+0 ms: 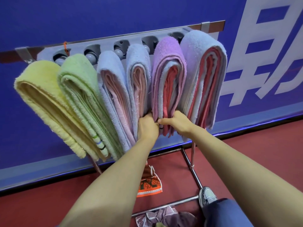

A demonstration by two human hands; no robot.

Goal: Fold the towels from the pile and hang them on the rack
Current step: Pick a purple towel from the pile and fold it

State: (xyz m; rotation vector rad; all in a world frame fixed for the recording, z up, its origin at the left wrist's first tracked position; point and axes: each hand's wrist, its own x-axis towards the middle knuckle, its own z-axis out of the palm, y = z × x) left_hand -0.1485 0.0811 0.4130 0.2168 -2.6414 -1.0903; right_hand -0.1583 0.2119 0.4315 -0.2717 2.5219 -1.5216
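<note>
The left hand (147,126) and right hand (176,122) both grip the hanging ends of the purple towel (168,79), fifth from left on the rack (164,32); an even downward tug should level them.

A smooth deep-blue wall panel (114,17) bearing large white block characters (265,51) at its right fills the background, ending in a paler blue strip (32,171) along its foot, where it meets a dark red matte floor (49,207).
</note>
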